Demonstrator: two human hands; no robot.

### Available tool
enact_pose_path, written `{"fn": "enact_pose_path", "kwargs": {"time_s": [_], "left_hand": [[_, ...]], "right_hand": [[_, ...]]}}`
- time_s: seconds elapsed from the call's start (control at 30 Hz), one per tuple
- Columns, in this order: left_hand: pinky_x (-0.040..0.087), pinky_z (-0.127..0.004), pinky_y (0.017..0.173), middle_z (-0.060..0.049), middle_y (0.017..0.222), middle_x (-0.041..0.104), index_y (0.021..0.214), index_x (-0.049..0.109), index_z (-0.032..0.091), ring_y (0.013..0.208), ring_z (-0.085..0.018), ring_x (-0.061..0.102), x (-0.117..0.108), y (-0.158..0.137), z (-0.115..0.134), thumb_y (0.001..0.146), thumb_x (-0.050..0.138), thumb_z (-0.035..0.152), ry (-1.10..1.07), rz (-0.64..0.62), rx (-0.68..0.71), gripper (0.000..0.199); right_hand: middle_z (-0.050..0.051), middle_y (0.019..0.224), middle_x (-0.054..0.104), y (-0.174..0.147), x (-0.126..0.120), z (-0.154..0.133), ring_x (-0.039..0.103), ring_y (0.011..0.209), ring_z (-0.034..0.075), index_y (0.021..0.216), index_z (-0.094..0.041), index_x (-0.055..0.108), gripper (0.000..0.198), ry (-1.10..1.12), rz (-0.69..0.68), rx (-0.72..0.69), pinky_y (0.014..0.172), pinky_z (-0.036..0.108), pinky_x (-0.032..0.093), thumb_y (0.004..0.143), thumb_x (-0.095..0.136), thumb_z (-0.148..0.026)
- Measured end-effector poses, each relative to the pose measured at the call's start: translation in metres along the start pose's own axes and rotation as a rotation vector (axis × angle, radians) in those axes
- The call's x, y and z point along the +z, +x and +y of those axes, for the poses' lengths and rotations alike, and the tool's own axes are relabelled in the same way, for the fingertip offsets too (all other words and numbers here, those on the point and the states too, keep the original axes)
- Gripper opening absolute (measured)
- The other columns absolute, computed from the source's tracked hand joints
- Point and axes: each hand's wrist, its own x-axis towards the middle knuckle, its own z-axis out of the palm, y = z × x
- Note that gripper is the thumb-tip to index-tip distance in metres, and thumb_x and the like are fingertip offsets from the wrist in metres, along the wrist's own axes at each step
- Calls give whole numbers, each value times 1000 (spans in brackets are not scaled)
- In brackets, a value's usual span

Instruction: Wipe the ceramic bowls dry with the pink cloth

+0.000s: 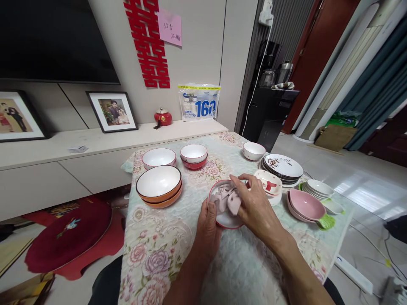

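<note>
My left hand is closed on the left side of a white bowl with a red rim, thumb over the edge. Inside that bowl my right hand presses a crumpled, pale pinkish-grey cloth between its fingers. The bowl is tilted toward me above the tablecloth. Just beyond my right hand lies an oblong white dish with a red figure, on top of other dishes. My right fingers hide part of the bowl's right rim.
Orange bowls, a pink-rimmed bowl and stacked red-and-white bowls stand left on the floral tablecloth. To the right are a white bowl, stacked plates, pink bowls and small white dishes.
</note>
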Motion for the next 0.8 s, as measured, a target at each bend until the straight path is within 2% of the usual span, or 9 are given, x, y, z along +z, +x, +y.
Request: {"fn": "enact_pose_path", "kwargs": {"time_s": [0.07, 0.17, 0.3, 0.43, 0.53, 0.63, 0.73, 0.8], "left_hand": [[48, -44, 101, -15, 132, 64, 129, 55, 18, 126, -32, 57, -4, 3, -2, 83, 66, 56, -21, 11, -11, 61], [48, -44, 101, -16, 130, 65, 127, 56, 17, 124, -32, 58, -6, 2, -3, 83, 66, 56, -37, 0, -13, 59], [50, -45, 98, -16, 129, 65, 127, 55, 17, 123, -32, 60, -2, -4, 0, 85, 64, 54, -15, 17, -9, 56], [48, -46, 102, -16, 132, 63, 127, 54, 17, 126, -32, 57, -2, -4, -2, 89, 61, 53, 2, 11, 1, 52], [40, -44, 111, -15, 139, 59, 130, 52, 18, 133, -29, 52, -6, 0, -7, 88, 63, 51, 63, -20, 43, 55], [34, -42, 116, -15, 145, 54, 134, 48, 18, 137, -28, 48, -11, 4, -14, 85, 66, 51, 120, -18, 101, 62], [34, -43, 117, -16, 146, 53, 136, 46, 19, 137, -29, 47, -14, 5, -19, 82, 70, 52, 146, -3, 128, 68], [34, -43, 116, -17, 147, 51, 137, 43, 19, 138, -30, 47, -16, 5, -22, 80, 71, 52, 160, 17, 136, 72]], "right_hand": [[14, 111, 57, 0, 0, 1, 57, 100, 28, 138, -19, 52, 60, 64, 13, 26, 82, 42, 52, 81, 52, -4], [7, 97, 60, 1, -1, -2, 60, 90, 21, 120, -24, 65, 41, 237, -97, -31, 77, 33, 52, 88, 49, -5], [6, 116, 62, 4, 1, -10, 60, 105, 18, 114, -27, 68, 37, 390, -324, -240, 88, 30, 50, 92, 48, -5], [8, 126, 63, 5, 7, -9, 57, 119, 21, 118, -23, 65, 34, 295, -384, -303, 101, 36, 45, 94, 47, -6], [10, 127, 63, 4, 12, -7, 55, 121, 25, 122, -21, 62, 30, 164, -355, -240, 104, 42, 43, 96, 49, -14], [12, 127, 62, 2, 15, -9, 55, 118, 27, 125, -19, 58, 32, 36, -362, -113, 97, 41, 46, 96, 46, -12], [13, 118, 62, 1, 17, -14, 61, 102, 25, 119, -17, 58, 29, -76, -432, 9, 79, 33, 46, 93, 46, -9], [13, 108, 63, 1, 18, -15, 61, 86, 22, 111, -15, 59, 24, -114, -486, 63, 69, 30, 41, 90, 48, -9]]}}
